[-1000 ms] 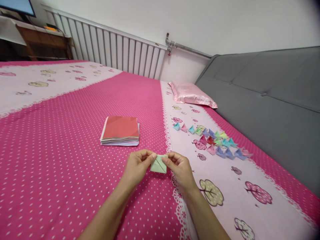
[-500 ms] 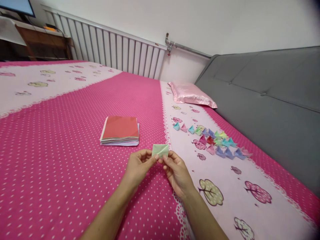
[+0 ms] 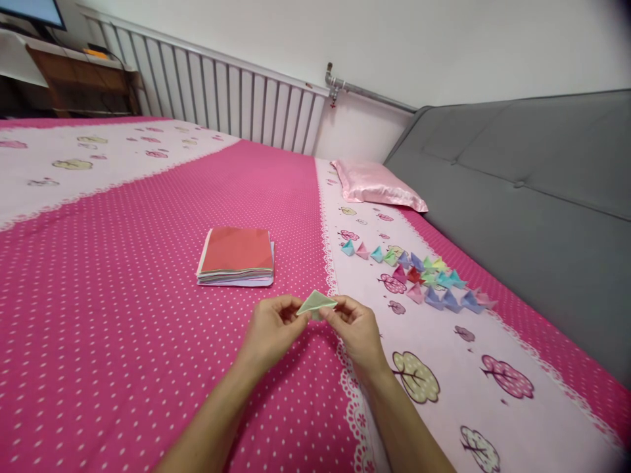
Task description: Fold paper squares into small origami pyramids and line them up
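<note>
A small piece of light green folded paper (image 3: 317,302) is held up between my two hands above the pink dotted bedspread (image 3: 162,341). Its upper part comes to a peak, with a pointed corner at each side. My left hand (image 3: 272,328) pinches the left corner between thumb and fingers. On the right corner, my right hand (image 3: 355,332) is closed in the same kind of pinch. Beyond my left hand lies a stack of square coloured paper (image 3: 237,251) with a red sheet on top. Several small folded paper boats (image 3: 428,276) in many colours stand in rows to the right.
A pink satin pillow (image 3: 377,184) lies at the far right of the bed, beside the grey padded headboard (image 3: 522,157). Along the back wall run a white radiator (image 3: 211,85) and a pipe (image 3: 374,96). A desk (image 3: 89,79) with a monitor stands at the far left.
The green paper has gone from a flat square with a diagonal crease to a peaked shape with side points. Both hands have shifted slightly and still grip it.
</note>
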`<action>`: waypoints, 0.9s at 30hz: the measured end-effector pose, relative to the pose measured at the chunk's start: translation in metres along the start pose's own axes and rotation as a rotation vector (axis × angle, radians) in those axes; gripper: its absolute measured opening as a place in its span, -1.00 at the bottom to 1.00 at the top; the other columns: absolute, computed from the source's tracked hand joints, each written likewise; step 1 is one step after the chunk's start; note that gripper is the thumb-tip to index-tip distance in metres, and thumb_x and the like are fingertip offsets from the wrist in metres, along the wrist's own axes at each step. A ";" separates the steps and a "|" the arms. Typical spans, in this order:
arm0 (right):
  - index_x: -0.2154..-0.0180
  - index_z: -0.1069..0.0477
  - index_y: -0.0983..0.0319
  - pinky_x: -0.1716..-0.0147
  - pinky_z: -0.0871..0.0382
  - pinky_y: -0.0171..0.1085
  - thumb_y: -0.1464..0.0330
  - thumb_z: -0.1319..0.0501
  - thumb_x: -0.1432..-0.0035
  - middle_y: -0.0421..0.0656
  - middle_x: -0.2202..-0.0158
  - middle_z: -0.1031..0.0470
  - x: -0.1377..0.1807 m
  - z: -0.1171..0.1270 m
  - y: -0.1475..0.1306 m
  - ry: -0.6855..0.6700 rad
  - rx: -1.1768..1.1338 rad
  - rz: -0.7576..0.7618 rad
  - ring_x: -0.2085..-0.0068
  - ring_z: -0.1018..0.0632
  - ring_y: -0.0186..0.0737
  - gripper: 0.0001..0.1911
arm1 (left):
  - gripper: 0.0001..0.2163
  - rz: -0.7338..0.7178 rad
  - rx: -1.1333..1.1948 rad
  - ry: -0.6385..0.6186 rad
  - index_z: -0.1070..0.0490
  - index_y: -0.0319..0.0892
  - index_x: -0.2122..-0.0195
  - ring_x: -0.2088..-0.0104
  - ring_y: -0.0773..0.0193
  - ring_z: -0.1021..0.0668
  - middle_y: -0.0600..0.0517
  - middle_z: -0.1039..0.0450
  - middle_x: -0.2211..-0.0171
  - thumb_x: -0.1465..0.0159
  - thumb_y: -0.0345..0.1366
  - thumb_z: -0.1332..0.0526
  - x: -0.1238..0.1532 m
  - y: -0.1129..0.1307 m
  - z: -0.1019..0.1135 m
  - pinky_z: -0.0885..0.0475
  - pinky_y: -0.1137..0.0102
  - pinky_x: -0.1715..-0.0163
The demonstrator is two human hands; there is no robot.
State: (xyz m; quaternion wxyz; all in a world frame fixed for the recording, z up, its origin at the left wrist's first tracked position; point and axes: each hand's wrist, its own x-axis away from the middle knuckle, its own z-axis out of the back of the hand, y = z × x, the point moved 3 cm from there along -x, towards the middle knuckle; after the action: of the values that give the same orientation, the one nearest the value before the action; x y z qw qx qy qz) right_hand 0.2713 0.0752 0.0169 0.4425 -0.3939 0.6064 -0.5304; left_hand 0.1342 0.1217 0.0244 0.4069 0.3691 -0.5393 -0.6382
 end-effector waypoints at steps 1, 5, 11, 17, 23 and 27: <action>0.34 -0.43 0.28 0.39 -0.33 -0.31 0.28 -0.28 0.05 -0.18 0.47 -0.48 0.000 0.000 0.000 -0.011 0.018 0.005 0.43 -0.46 -0.30 -0.78 | -0.80 0.011 0.007 0.003 -0.47 -0.27 0.48 0.62 0.39 -0.37 0.05 -0.40 0.62 0.01 -0.22 -0.22 0.000 0.000 0.000 -0.21 0.50 0.61; 0.35 -0.41 0.27 0.42 -0.31 -0.34 0.26 -0.25 0.03 -0.20 0.47 -0.46 -0.001 -0.001 -0.001 -0.058 0.063 0.028 0.44 -0.45 -0.30 -0.79 | -0.83 0.029 0.027 0.010 -0.47 -0.28 0.51 0.63 0.40 -0.36 0.05 -0.40 0.63 0.02 -0.25 -0.22 0.000 0.004 0.000 -0.21 0.51 0.62; 0.34 -0.40 0.26 0.39 -0.28 -0.36 0.29 -0.19 -0.05 -0.22 0.44 -0.45 0.002 -0.005 -0.005 -0.123 0.063 0.050 0.41 -0.44 -0.32 -0.83 | -0.85 0.005 0.033 -0.011 -0.45 -0.28 0.54 0.60 0.38 -0.39 0.04 -0.40 0.62 0.03 -0.27 -0.23 0.000 0.006 -0.001 -0.23 0.50 0.58; 0.36 -0.45 0.25 0.37 -0.29 -0.32 0.28 -0.23 -0.01 -0.19 0.43 -0.46 0.000 -0.003 -0.004 -0.026 0.119 0.089 0.40 -0.44 -0.30 -0.82 | -0.81 0.024 0.053 0.041 -0.50 -0.27 0.52 0.72 0.48 -0.26 0.14 -0.27 0.75 0.04 -0.22 -0.26 0.000 0.004 0.004 -0.10 0.54 0.69; 0.40 -0.50 0.23 0.50 -0.25 -0.36 0.30 -0.29 0.07 -0.24 0.53 -0.43 0.001 0.000 -0.004 0.088 0.168 0.138 0.52 -0.37 -0.36 -0.85 | -0.72 0.177 0.319 -0.028 -0.49 -0.30 0.35 0.62 0.36 -0.47 -0.02 -0.49 0.59 0.05 -0.21 -0.29 0.004 0.010 -0.001 -0.31 0.50 0.60; 0.35 -0.48 0.22 0.58 -0.26 -0.39 0.32 -0.26 0.02 -0.28 0.60 -0.41 0.003 -0.002 -0.003 0.049 0.044 0.075 0.60 -0.38 -0.40 -0.85 | -0.78 0.163 0.384 -0.015 -0.48 -0.28 0.38 0.47 0.31 -0.54 -0.06 -0.54 0.47 0.05 -0.26 -0.30 0.004 0.011 -0.002 -0.36 0.50 0.48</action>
State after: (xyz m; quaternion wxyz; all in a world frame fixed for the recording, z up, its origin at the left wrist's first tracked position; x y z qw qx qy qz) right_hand 0.2682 0.0724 0.0191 0.4557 -0.3478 0.6195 -0.5363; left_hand 0.1356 0.1161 0.0345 0.3754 0.3904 -0.6820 -0.4915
